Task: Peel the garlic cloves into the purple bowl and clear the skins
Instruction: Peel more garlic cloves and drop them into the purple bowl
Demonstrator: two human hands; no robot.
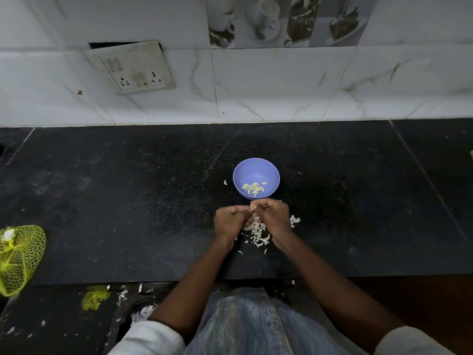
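Spanning the whole view, the black table (128,201) carries a yellow net bag (19,257) at its left edge and the purple bowl (256,178) near the middle, with several peeled cloves (253,188) lying in its bottom. Just in front of the bowl, a loose heap of skins (257,233) lies between the wrists. Both forearms reach forward and converge there. The left hand (229,221) and right hand (275,217) curl their fingers together on a garlic clove (251,207), pinched at the fingertips. The clove is likely small, firm and a little slick; its papery skin is feather-light and tears easily, so it is best nipped at the tip.
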